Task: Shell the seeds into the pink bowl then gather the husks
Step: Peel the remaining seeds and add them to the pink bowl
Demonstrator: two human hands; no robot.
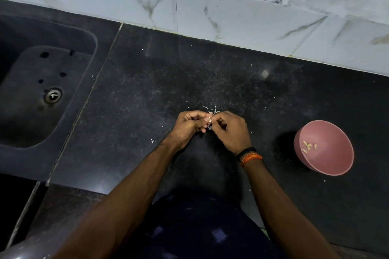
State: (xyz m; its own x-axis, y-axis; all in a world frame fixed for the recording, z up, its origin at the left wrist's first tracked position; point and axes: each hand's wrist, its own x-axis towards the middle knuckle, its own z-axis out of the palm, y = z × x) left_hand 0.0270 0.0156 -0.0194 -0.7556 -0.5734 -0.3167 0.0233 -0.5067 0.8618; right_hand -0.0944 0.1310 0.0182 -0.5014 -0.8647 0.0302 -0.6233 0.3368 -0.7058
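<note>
Both hands, left hand (pixel 189 125) and right hand (pixel 230 130), pinch one seed (pixel 210 119) together at mid worktop; few kernels (pixel 309 145) lie in the pink bowl (pixel 328 162) near the right edge, husks (pixel 211 109) not yet gathered

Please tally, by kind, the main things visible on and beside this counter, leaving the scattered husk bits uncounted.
Hands: 2, left hand and right hand
Seed being shelled: 1
Pink bowl: 1
Shelled seeds in the bowl: about 5
Sink: 1
Wristbands: 2
Total: about 12
</note>
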